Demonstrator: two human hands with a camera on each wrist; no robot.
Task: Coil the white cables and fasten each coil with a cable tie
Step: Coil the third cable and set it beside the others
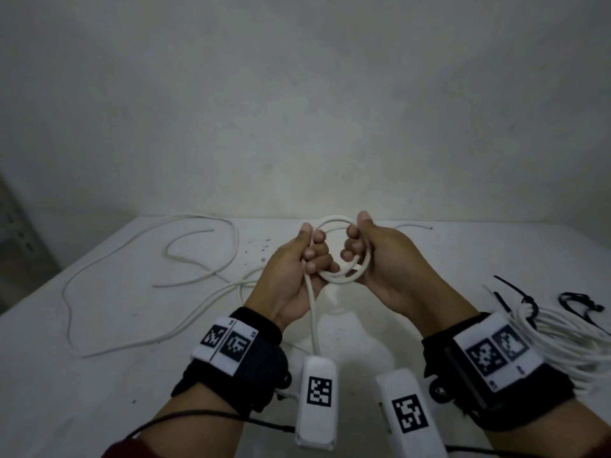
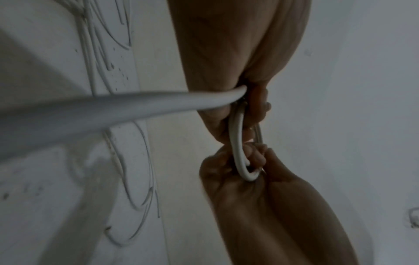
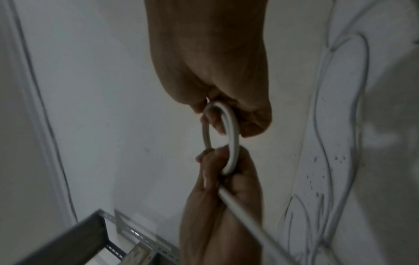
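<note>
My left hand (image 1: pixel 297 276) curls round smooth white cable (image 1: pixel 334 223), small round loop, held up over middle of white table (image 1: pixel 99 391). My right hand (image 1: pixel 380 262) grips loop's other side. Long tail hangs down near me, rest snakes across table on left. Right side: done coil (image 1: pixel 562 335), black cable tie (image 1: pixel 510 285) on it.

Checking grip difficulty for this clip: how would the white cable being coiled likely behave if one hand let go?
The small coil would probably spring open: both the left hand and the right hand grip it. It seems springy rather than limp, since the loose cable on the table lies in broad curves. The tail hangs freely, so it is likely light.
</note>
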